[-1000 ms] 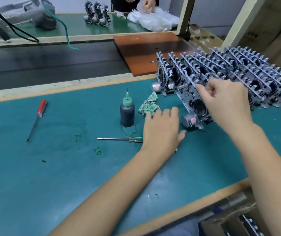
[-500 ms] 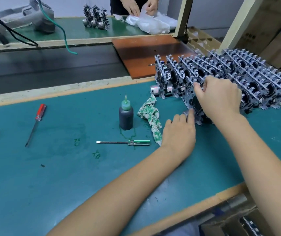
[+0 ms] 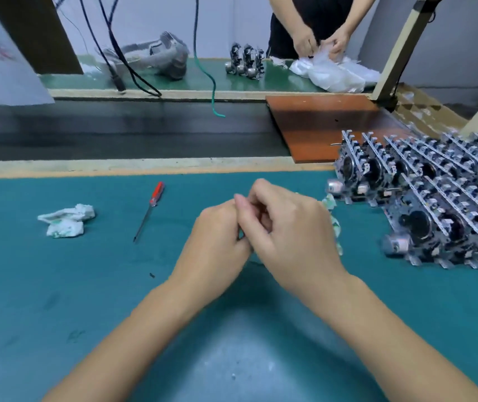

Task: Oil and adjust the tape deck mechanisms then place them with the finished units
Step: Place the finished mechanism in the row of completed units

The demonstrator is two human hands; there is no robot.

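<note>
Surface: teal-green mat bench [image 3: 58, 285] with a pale wooden front rail; a dark belt runs behind it.
Stock: grey metal-and-plastic tape deck mechanisms [image 3: 435, 204], standing packed in rows at the right edge of the mat, well apart from both hands.
Left hand [image 3: 217, 236]: fingers curled, knuckles touching the right hand; what it holds, if anything, is hidden.
Right hand [image 3: 287, 227]: fingers curled over the left; contents cannot be told.
Tools: red-handled slim screwdriver [image 3: 150, 210], lying to the left of the hands; crumpled white-and-green rag [image 3: 66, 220], further left.
Background: second person's hands at white plastic bags [image 3: 336, 74].
Risk: any small part pinched between the hands could drop unseen onto the mat; an elbow swing could topple the packed rows.
</note>
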